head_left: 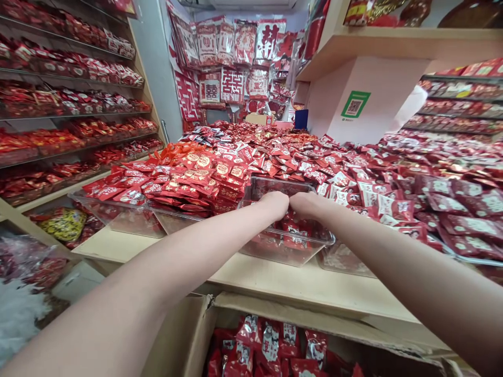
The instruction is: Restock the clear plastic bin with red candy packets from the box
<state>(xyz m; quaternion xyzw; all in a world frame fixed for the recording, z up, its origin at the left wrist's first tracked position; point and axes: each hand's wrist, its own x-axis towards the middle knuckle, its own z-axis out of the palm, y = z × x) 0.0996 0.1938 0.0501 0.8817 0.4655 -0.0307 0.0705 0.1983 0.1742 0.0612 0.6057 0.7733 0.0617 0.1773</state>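
Note:
Both arms reach forward to a clear plastic bin [286, 254] on the shelf. My left hand [274, 206] is over the bin with its fingers curled down. Close beside it, my right hand [307, 205] also bends down into the bin. The fingertips of both hands are hidden, and what they hold cannot be made out. Red packets [295, 235] lie low in the bin, below and in front of the hands. Heaps of red and gold packets [192, 175] rise to the left of the bin.
An open cardboard box [275, 306] with red packets [271, 343] stands below the wooden shelf edge [338, 292]. Stocked racks [74, 76] line the left. A white pillar [338, 99] with a green QR sign [354, 106] and an overhanging shelf [393, 44] stand at the right.

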